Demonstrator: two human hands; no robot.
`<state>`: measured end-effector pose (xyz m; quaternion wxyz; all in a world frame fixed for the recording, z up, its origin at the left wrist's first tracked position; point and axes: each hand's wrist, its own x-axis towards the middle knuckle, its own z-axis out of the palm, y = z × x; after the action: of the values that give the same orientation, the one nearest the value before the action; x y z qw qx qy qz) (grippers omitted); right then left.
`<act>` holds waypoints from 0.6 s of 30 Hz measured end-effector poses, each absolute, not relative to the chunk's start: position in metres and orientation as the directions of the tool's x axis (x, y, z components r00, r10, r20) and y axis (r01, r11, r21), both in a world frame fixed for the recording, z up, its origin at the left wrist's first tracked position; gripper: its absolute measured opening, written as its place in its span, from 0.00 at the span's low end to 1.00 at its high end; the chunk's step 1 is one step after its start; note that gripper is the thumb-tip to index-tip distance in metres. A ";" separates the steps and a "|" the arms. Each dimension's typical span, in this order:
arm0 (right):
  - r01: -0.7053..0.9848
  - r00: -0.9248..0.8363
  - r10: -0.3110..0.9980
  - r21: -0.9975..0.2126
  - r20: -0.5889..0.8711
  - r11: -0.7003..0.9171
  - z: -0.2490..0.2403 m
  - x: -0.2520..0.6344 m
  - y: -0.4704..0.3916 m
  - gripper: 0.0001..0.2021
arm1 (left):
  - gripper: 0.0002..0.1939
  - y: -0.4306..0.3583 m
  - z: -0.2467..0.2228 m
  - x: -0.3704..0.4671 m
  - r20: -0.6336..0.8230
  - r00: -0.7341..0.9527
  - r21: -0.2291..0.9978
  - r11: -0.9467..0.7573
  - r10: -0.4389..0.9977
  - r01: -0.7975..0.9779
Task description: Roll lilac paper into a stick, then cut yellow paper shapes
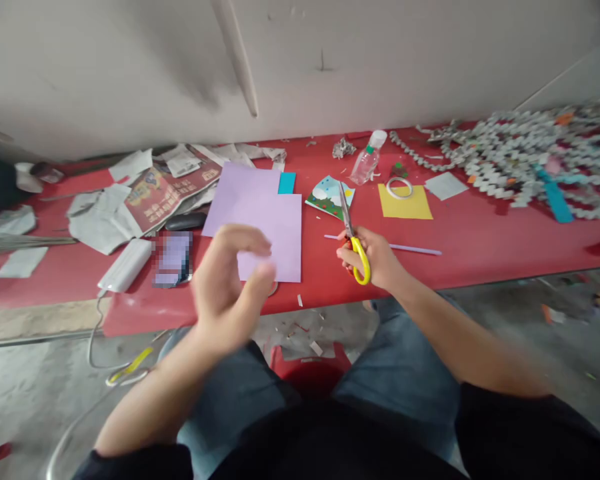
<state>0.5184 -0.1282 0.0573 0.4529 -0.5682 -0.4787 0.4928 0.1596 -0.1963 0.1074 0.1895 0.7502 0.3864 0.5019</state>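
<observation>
My right hand (375, 257) is closed around yellow-handled scissors (347, 217), whose metal blades point away from me toward the wall. Under the blades lies a small picture card (325, 198) with sky, clouds and green ground. A thin purple paper strip (416, 250) rests on the table just beyond that hand. My left hand (233, 277) hovers before the light purple paper sheets (273, 213), its fingers curved and apart from the thumb, with nothing between them. A small blue paper piece (287, 183) sits at the sheets' far edge.
On the red table (480, 247) are a clear bottle (367, 160), yellow paper (407, 207) under a white ring (399, 188), and a pile of grey zigzag strips (520, 153). Newspapers (165, 193), a phone (173, 259) and a corded white box (126, 265) lie left. A wall (380, 73) stands behind.
</observation>
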 end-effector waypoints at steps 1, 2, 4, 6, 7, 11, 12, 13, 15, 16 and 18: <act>0.119 0.089 0.992 -0.987 -0.093 -0.104 0.055 0.520 -0.127 0.19 | 0.08 -0.144 0.109 0.176 0.529 0.235 0.661 -0.570 0.815 0.488; 0.147 0.121 0.991 -0.987 -0.053 -0.071 0.052 0.522 -0.126 0.20 | 0.10 -0.098 0.109 0.186 0.432 0.211 0.647 -0.464 0.877 0.605; 0.195 0.158 0.987 -0.981 0.012 -0.019 0.050 0.524 -0.125 0.23 | 0.16 -0.034 0.100 0.189 0.275 0.040 0.548 -0.190 0.961 0.814; 0.190 0.162 0.987 -0.981 -0.010 -0.042 0.052 0.525 -0.127 0.23 | 0.28 -0.007 0.084 0.177 -0.008 -0.022 0.319 0.023 1.000 0.948; 0.170 0.167 0.985 -0.982 -0.052 -0.080 0.055 0.524 -0.128 0.23 | 0.36 -0.003 0.075 0.170 -0.096 -0.051 0.231 0.073 0.994 0.970; 0.088 0.143 0.968 -0.971 -0.207 -0.221 0.065 0.517 -0.131 0.23 | 0.59 -0.010 0.051 0.167 -0.234 -0.051 0.076 0.070 0.971 0.995; 0.069 0.124 0.967 -0.970 -0.224 -0.233 0.067 0.515 -0.131 0.24 | 0.62 -0.011 0.048 0.171 -0.239 -0.044 0.061 0.060 0.970 0.996; 0.048 0.104 0.967 -0.970 -0.234 -0.240 0.067 0.513 -0.131 0.26 | 0.64 -0.012 0.046 0.177 -0.242 -0.041 0.050 0.055 0.969 0.997; 0.009 0.080 0.966 -0.968 -0.248 -0.249 0.066 0.510 -0.131 0.29 | 0.66 -0.009 0.042 0.186 -0.249 -0.042 0.056 0.058 0.968 0.997; -0.002 0.076 0.964 -0.967 -0.254 -0.255 0.066 0.508 -0.131 0.29 | 0.67 -0.008 0.041 0.188 -0.249 -0.041 0.077 0.062 0.968 0.995; 0.013 0.059 0.965 -0.967 -0.254 -0.255 0.066 0.507 -0.129 0.28 | 0.69 -0.005 0.038 0.189 -0.252 -0.041 0.131 0.076 0.967 0.988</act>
<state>0.5066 -0.1293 0.0657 0.4407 -0.5793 -0.4221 0.5404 0.1889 -0.0050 0.0379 0.1381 0.6785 0.7204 -0.0393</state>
